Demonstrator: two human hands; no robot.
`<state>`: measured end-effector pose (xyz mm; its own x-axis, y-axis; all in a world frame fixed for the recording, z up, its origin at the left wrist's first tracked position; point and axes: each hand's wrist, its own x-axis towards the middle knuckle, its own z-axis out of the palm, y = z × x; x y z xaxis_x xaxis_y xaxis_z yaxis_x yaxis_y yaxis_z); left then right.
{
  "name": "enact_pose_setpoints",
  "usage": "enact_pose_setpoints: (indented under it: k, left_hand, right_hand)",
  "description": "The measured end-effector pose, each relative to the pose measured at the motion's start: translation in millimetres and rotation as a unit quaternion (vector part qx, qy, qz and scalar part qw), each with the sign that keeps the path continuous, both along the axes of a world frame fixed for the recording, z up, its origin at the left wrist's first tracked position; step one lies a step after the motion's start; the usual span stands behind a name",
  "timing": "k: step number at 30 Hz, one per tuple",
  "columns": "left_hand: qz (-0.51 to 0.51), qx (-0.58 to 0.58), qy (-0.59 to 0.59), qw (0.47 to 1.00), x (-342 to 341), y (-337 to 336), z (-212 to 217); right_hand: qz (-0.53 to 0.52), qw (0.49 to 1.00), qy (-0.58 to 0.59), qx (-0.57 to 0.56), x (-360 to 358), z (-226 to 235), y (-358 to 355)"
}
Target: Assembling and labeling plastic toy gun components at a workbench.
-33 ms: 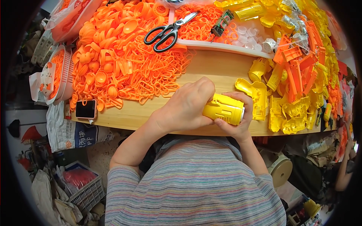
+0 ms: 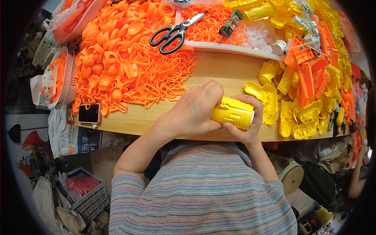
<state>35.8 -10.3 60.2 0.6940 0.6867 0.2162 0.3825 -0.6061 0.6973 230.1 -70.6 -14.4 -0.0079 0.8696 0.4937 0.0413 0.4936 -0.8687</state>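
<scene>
Over the front edge of the wooden table, both my hands grip a yellow slotted plastic cylinder (image 2: 232,113), held on its side. My left hand (image 2: 194,109) is closed over its left end and hides that end. Wrapped round the right end is my right hand (image 2: 250,127), its thumb on the near side and its fingers behind. A white rim shows at this right end. Just right of my right hand lies an open yellow half-shell (image 2: 269,103). Other yellow shells (image 2: 305,119) are heaped beyond it.
A large pile of orange plastic clips and spoons (image 2: 133,66) covers the left of the table (image 2: 217,72), with black-handled scissors (image 2: 176,34) on it. A white-rimmed tray (image 2: 235,48) holds orange rings, clear caps and a green circuit piece (image 2: 232,24). A phone (image 2: 89,114) lies front left.
</scene>
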Motion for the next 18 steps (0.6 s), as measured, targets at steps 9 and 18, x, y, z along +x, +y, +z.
enact_pose_setpoints:
  k: [9,18]
  left_hand:
    - [0.001,-0.255,-0.248,0.935,-2.6,3.5,-29.5]
    - [0.029,-0.212,-0.277,0.937,1.3,-2.9,-29.5]
  right_hand:
    - [0.016,0.999,0.018,-0.022,2.0,4.1,-2.6]
    - [0.035,0.997,0.058,-0.043,-0.8,10.6,-3.0]
